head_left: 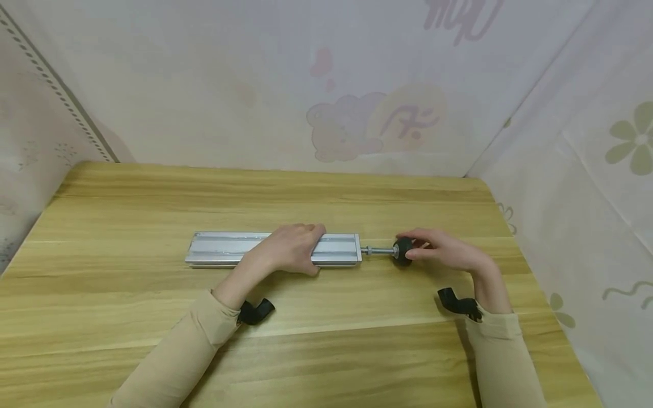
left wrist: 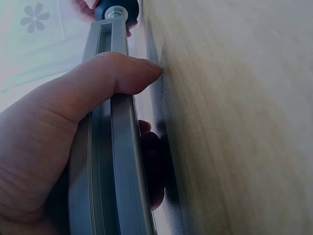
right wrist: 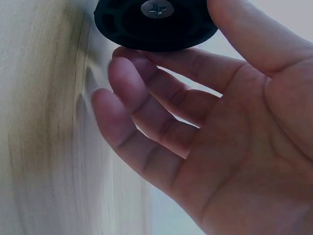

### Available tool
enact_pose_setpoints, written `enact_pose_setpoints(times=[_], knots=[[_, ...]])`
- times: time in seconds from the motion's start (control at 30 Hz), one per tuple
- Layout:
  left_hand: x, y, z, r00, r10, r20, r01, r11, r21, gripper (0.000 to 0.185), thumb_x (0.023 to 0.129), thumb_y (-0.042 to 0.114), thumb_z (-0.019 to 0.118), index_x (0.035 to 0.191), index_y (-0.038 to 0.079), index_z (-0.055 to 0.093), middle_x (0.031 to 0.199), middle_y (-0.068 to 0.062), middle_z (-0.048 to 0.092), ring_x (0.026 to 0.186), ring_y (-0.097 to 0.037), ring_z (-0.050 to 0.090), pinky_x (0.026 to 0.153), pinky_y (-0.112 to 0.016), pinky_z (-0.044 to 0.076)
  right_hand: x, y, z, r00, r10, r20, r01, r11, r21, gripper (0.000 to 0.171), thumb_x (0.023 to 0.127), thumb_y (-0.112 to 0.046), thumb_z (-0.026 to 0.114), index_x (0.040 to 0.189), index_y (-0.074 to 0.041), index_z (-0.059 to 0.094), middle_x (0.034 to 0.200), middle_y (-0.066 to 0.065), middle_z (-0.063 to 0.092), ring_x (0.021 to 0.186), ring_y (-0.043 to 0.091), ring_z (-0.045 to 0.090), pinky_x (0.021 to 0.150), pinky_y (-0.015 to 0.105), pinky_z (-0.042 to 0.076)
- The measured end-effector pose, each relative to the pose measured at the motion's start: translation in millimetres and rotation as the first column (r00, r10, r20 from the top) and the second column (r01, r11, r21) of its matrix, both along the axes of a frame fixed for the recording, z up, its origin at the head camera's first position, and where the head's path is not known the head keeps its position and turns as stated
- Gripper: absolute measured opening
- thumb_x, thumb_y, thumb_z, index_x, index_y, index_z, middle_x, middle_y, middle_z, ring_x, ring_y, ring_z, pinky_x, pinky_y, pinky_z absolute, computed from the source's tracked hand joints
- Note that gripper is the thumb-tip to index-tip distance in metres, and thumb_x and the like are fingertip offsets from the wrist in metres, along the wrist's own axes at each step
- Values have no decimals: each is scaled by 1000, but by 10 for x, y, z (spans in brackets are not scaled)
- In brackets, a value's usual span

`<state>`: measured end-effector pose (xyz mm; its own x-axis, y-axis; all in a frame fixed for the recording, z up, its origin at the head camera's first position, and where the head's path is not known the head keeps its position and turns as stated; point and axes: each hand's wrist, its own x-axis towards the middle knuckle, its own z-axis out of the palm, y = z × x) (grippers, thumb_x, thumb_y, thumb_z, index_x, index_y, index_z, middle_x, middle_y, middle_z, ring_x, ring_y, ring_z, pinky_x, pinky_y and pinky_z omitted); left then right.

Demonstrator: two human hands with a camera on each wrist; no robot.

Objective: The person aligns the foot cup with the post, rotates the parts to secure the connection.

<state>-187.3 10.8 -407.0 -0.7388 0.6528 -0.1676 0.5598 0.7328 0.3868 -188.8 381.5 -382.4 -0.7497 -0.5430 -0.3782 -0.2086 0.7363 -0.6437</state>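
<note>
Gripped across its width by the left hand point(head_left: 288, 249), the grooved metal profile point(head_left: 336, 246) ran from nine to three o'clock over the middle of the wooden table point(head_left: 331, 362); whether its underside touched could not be told. Its three-o'clock end carried a threaded rod point(head_left: 384, 251) terminating in a round black foot point(head_left: 403, 251). At the foot's three-o'clock side, the right hand point(head_left: 446, 249) pinched it between thumb and fingers. A cross-recess screw head point(right wrist: 157, 9) was centred on the foot.
</note>
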Motion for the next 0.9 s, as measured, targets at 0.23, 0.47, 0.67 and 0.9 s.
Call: enact_pose_setpoints(times=[0.23,0.47,0.67,0.9], knots=[[13,1,2,1000,-3,-5,3,1000,5,60,72,31,81,121,9,54,103,-3,67,87,-19,60,79,-40,54,26,-42,-3,997,-73,29,76,988,-132,80,80,-15,88,145,-7,41,146,16,49,126,35,55,105,54,48],[22,-2,-4,1000,-6,-4,6,1000,13,58,72,30,81,119,9,54,101,-2,66,84,-18,59,77,-39,53,25,-177,-29,993,-67,-97,64,997,-38,77,70,-10,94,128,-7,44,131,15,56,119,36,60,102,51,52],[23,1,-5,1000,-3,-3,3,1000,0,61,73,32,81,122,9,54,104,-2,67,86,-19,60,80,-40,53,27,-177,-26,990,-89,-111,89,996,-8,73,70,-13,94,127,-9,48,129,14,60,119,35,60,103,53,52],[19,2,-7,1000,-1,0,1,1000,5,59,73,31,82,121,9,54,103,-2,67,85,-18,59,80,-40,53,52,-76,-9,992,-67,-108,63,997,-39,57,82,-21,86,130,-9,56,125,11,65,112,25,62,98,44,54]])
